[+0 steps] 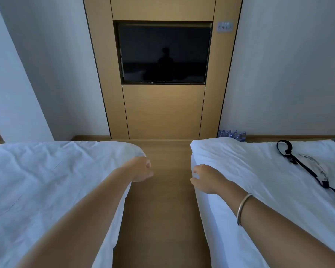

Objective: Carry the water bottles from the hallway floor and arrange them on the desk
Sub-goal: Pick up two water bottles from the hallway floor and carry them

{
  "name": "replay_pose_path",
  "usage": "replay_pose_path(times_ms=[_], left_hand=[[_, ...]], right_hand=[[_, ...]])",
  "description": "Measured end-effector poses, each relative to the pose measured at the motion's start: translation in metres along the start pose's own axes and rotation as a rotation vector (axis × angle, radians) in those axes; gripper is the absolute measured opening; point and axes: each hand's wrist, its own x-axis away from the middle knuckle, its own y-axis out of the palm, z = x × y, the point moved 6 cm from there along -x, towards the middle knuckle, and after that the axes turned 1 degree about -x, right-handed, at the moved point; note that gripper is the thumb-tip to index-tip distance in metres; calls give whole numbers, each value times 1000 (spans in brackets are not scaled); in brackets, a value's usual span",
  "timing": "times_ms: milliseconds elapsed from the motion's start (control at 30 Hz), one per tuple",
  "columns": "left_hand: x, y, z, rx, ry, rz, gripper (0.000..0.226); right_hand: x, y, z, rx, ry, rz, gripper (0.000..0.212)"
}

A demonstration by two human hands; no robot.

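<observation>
Left hand (141,169) and right hand (205,178) hang loosely curled, holding nothing. They hover over a wooden floor (162,209) between two white-sheeted beds (46,180); clear plastic water bottles (232,134) stand by the far wall.

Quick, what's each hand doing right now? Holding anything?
Left hand: open, fingers loosely curled, holding nothing.
Right hand: open, fingers loosely curled, holding nothing.

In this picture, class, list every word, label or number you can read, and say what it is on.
Pouch on the right bed: printed letters, too blurred to read.
Bottles on the floor: blue labels, too small to read.
Switch plate: no readable marks.
TV: none.
</observation>
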Motion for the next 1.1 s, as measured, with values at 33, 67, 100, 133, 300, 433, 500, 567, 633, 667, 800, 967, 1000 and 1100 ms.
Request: replay_pose_path(times_ms=[33, 67, 100, 133, 300, 433, 500, 567, 633, 667, 800, 967, 1000, 1100], left_hand=[[-3, 1, 2, 6, -5, -5, 31], [-7, 1, 2, 14, -9, 7, 30], [-11, 4, 3, 15, -13, 5, 30], [-16, 6, 3, 18, -16, 3, 29], [-44, 13, 4, 20, -27, -31, 27], [-77, 11, 1, 4, -17, -50, 28], [-95, 7, -1, 9, -1, -50, 27], [-122, 3, -8, 16, 13, -38, 28], [-149, -2, -18, 24, 18, -43, 31], [-162, -5, -23, 34, 19, -50, 31], [-211, -18, -45, 33, 25, -89, 29], [-265, -40, -65, -7, 58, -86, 33], [-274, -42, -68, -11, 63, -88, 34], [-296, -42, -74, -6, 67, -112, 34]], right_hand=[[-2, 0, 1, -1, 5, -3, 45], [-6, 1, 4, -10, -2, 7, 45], [-9, 3, 7, -15, -7, 7, 45], [-13, 5, 9, -25, -12, 2, 45], [-40, 8, 23, -64, 7, -11, 45], [-74, 6, 27, -76, 9, -8, 41], [-91, 3, 28, -82, 19, 1, 41], [-117, 2, 25, -85, 34, 8, 41], [-143, 6, 20, -104, 47, -16, 42], [-157, 7, 17, -116, 54, -34, 44], [-208, 6, 11, -116, 101, -47, 42], [-266, 6, 3, -132, 141, -37, 13], [-275, 9, 0, -143, 138, -44, 21], [-298, 18, -7, -175, 143, -57, 38]])
